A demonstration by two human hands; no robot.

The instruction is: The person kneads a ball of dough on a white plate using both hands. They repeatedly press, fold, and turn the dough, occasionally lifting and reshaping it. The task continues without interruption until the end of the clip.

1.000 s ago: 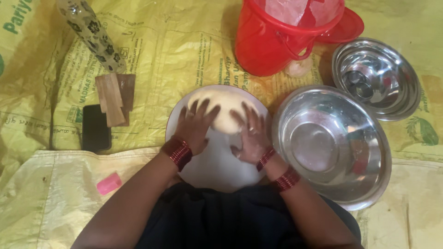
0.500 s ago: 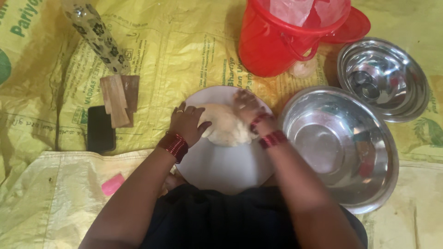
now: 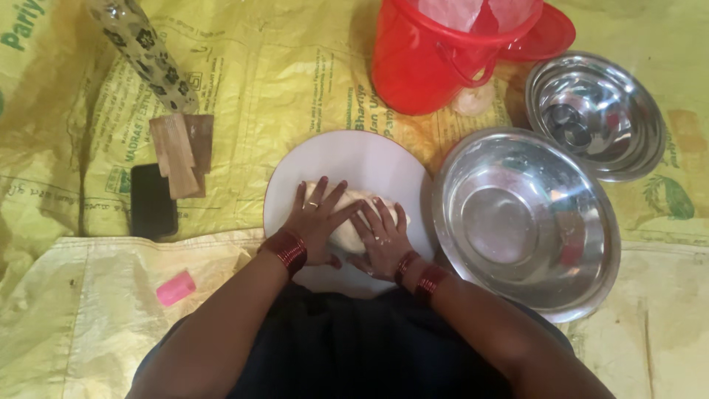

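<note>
A pale lump of dough [image 3: 353, 214] lies on a round white board [image 3: 362, 159] on the floor in front of me. My left hand [image 3: 317, 220] presses flat on the dough's left side, fingers spread, a ring on one finger and red bangles at the wrist. My right hand [image 3: 382, 240] lies on the dough's right side beside the left one, fingers apart, red bangles at its wrist too. Most of the dough is hidden under my hands.
A large steel bowl [image 3: 526, 222] sits right of the board, a smaller one [image 3: 594, 114] behind it. A red bucket [image 3: 443, 55] stands at the back. At left are a patterned bottle [image 3: 140, 48], wooden pieces [image 3: 179, 151], a black phone [image 3: 153, 199] and a pink item [image 3: 176, 287] on yellow sheeting.
Both hands have drawn back toward me over the dough. The right hand, which was at the far edge of the dough, now rests beside the left at the near side.
</note>
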